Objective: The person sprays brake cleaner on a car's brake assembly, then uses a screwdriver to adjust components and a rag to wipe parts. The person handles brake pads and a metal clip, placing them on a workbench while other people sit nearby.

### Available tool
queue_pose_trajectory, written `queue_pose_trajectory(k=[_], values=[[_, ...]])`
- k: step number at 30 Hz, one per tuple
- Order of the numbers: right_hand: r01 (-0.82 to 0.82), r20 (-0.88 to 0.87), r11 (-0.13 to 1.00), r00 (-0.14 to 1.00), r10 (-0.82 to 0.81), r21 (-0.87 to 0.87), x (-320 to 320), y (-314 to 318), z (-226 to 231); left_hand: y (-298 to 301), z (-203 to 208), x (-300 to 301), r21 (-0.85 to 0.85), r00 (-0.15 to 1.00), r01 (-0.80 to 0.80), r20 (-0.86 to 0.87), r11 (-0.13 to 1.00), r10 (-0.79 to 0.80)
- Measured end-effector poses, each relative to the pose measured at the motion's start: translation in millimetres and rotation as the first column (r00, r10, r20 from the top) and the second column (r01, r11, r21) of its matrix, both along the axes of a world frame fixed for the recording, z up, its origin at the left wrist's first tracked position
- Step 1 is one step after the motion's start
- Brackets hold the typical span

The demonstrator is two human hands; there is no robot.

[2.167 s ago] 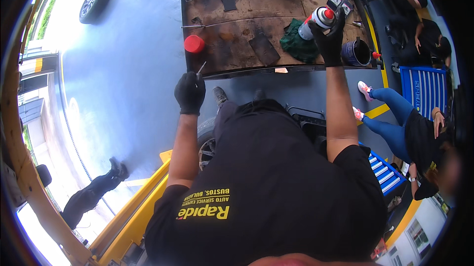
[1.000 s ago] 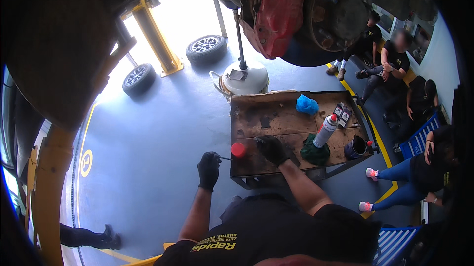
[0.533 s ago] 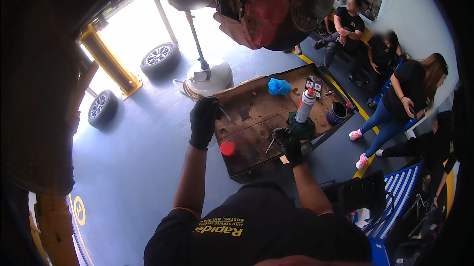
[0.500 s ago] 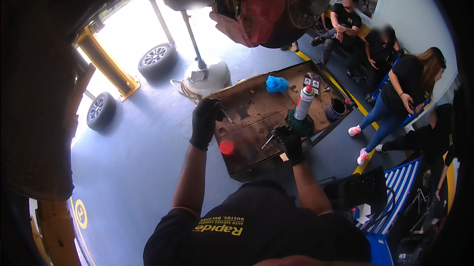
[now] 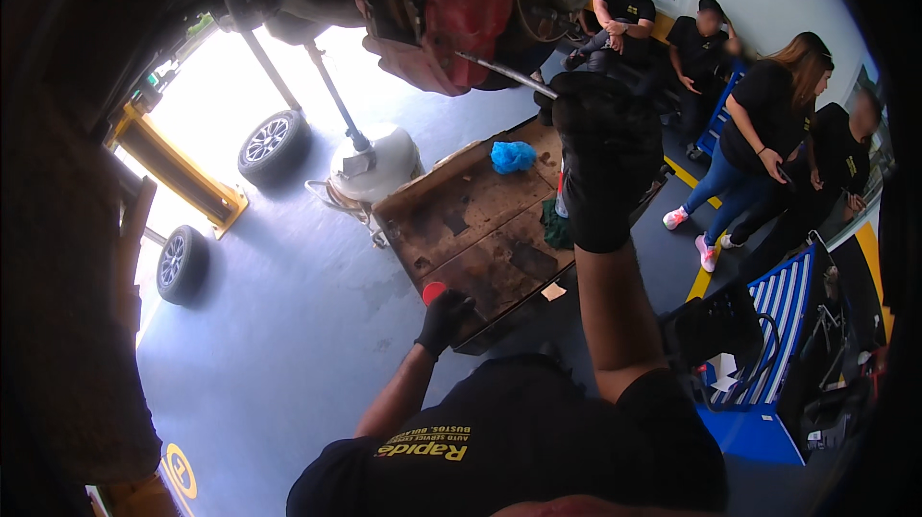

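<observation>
My right hand (image 5: 605,152), in a black glove, is raised high and closed around the end of a slim metal rod (image 5: 507,71). The rod slants up and left, its tip in line with the red metal brake part (image 5: 471,23) hanging overhead; contact cannot be told. Low down, my gloved left hand (image 5: 446,319) is at the near left corner of the grimy tray (image 5: 480,263). Its fingers are curled beside a red cap (image 5: 434,292), and what they hold is hidden. A spray can (image 5: 561,192) shows only as a sliver behind my right hand.
In the tray lie a blue crumpled wad (image 5: 513,157) and a green cloth (image 5: 554,226). A white drum (image 5: 379,167) stands beyond it. Two wheels (image 5: 274,144) rest on the floor at left, near a yellow post (image 5: 178,167). Several people (image 5: 768,123) sit or stand at right.
My right hand has risen from over the tray to the red brake part, rod still held. My left hand has dropped to the red cap, and its thin tool no longer shows.
</observation>
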State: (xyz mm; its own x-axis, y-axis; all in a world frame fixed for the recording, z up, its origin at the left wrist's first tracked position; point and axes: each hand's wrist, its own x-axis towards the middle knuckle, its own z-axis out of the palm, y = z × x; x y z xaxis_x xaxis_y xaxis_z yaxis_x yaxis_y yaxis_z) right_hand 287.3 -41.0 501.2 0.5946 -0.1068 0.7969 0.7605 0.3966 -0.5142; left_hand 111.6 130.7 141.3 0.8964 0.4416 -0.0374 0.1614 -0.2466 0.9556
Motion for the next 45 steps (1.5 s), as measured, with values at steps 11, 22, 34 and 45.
queue_pose_trajectory(k=[11, 22, 34, 45], values=[[0.063, 0.089, 0.998, 0.994, -0.062, -0.012, 3, 14, 6, 25, 6, -25, -0.079, 0.992, -0.124, -0.016, 0.989, 0.124], [-0.744, 0.048, 0.579, 0.627, 0.778, 0.333, 9, -6, 12, 13, 43, -17, -0.213, 0.994, -0.087, 0.048, 0.973, 0.099], [-0.022, 0.068, 0.967, 0.997, 0.040, -0.254, 9, -7, 28, 22, 18, -11, -0.107, 0.992, -0.077, 0.089, 0.991, 0.086], [0.231, 0.204, 0.867, 0.967, -0.154, -0.441, -12, -9, 40, 28, 14, -16, -0.114, 0.992, -0.085, 0.088, 0.990, 0.095]])
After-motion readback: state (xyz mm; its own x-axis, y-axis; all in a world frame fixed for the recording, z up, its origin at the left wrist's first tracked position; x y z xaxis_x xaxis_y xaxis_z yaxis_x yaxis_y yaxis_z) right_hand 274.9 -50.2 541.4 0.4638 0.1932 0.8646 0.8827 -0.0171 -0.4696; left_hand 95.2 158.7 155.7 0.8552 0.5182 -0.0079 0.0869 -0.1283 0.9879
